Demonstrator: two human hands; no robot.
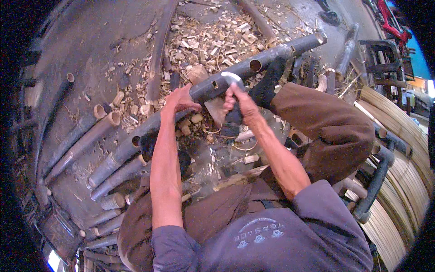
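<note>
A thick dark bamboo pole (206,90) with cut holes lies slantwise before me, from lower left to upper right. Around its middle, my left hand (181,99) is closed, with the thumb on the near side. Just to the right, my right hand (238,102) is a fist around a hand tool (232,78) with a curved, shiny metal end. That end is over the pole, beside a small rectangular hole. The tool's exact kind is unclear, since the fist covers much of it. A flat, pale-grey piece (215,111) shows left of the fist.
Wood chips (204,45) cover the floor beyond the pole. More bamboo poles (84,145) lie at the left, and two run away at the top. Bundled pale strips (394,167) and a dark jointed pole (378,181) are at the right. My bent knee (344,131) is close by.
</note>
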